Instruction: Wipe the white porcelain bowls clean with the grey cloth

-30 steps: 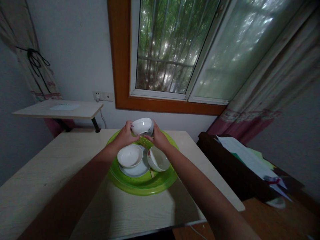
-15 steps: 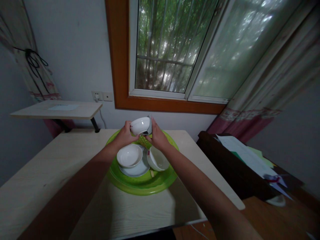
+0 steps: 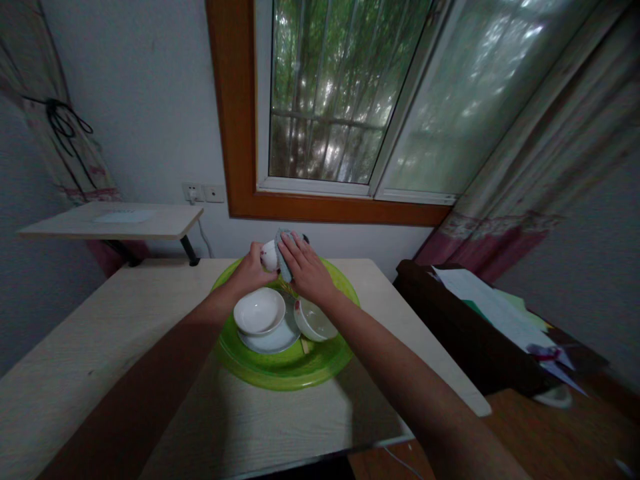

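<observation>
My left hand (image 3: 253, 268) grips a white bowl (image 3: 269, 256) by its left side, above the far part of a green basin (image 3: 287, 380). Over the bowl's right side my right hand (image 3: 306, 267) presses a grey cloth (image 3: 283, 260), its fingers laid across it. Much of the held bowl is hidden by cloth and hand. Below, in the basin, a white bowl (image 3: 259, 312) rests on a white plate (image 3: 273, 343). To its right another bowl (image 3: 314, 321) with a red mark leans tilted, partly covered by my right wrist.
The basin stands on a pale wooden table (image 3: 165, 293). A small raised shelf (image 3: 120, 223) is at the back left. Behind is a window (image 3: 330, 100) with a wooden frame. Papers (image 3: 493, 313) lie on a dark brown piece of furniture (image 3: 455, 327) at the right.
My right hand and the cloth have moved from the bowl's right edge up and left over its outside, so more of the bowl is covered. My left hand keeps its grip.
</observation>
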Tool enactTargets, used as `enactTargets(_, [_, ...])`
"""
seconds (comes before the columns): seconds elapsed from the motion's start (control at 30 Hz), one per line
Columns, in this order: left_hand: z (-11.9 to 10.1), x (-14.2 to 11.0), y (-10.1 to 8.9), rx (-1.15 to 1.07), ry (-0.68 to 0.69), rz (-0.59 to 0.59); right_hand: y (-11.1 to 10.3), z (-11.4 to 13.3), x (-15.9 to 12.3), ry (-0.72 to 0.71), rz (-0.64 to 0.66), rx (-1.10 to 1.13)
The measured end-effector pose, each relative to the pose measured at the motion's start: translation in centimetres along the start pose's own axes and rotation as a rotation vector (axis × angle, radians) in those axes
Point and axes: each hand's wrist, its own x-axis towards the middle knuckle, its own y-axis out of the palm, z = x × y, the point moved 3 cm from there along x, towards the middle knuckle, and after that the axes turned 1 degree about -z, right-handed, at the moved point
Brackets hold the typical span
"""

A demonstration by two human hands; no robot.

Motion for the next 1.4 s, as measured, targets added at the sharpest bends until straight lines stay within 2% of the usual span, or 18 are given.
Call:
enactTargets(0.13, [0.5, 0.2, 0.1, 0.004, 0.019, -0.057, 0.5, -0.9, -0.2, 0.045, -0.038, 0.041])
enactTargets(0.33, [1.6, 0.4, 0.2, -0.014, 0.027, -0.1, 1.8, -2.7, -0.9, 0.197, -0.065, 0.183])
enactTargets(0.53, [1.9, 0.4, 0.0, -0.045, 0.015, -0.135, 3.2, -3.5, -1.9, 0.356, 0.033, 0.291])
enactTargets(0.67, [2.1, 0.4, 0.0, -0.036, 0.003, -0.113, 3.6, -3.7, -2.2, 0.39, 0.067, 0.323])
enactTargets(0.87, [1.9, 0.4, -0.2, -0.026, -0.002, -0.1, 3.3, -3.6, -2.0, 0.297, 0.005, 0.276])
enactTargets(1.03, [1.6, 0.4, -0.1, 0.009, 0.02, -0.059, 2.0, -2.8, -1.6, 0.2, -0.053, 0.205])
enactTargets(1.17, [1.5, 0.4, 0.1, 0.029, 0.029, -0.016, 1.1, -2.1, -1.1, 0.13, -0.058, 0.137])
enactTargets(1.4, [1.1, 0.1, 0.3, 0.079, 0.048, 0.052, 0.9, -1.1, -0.6, -0.043, -0.022, 0.031])
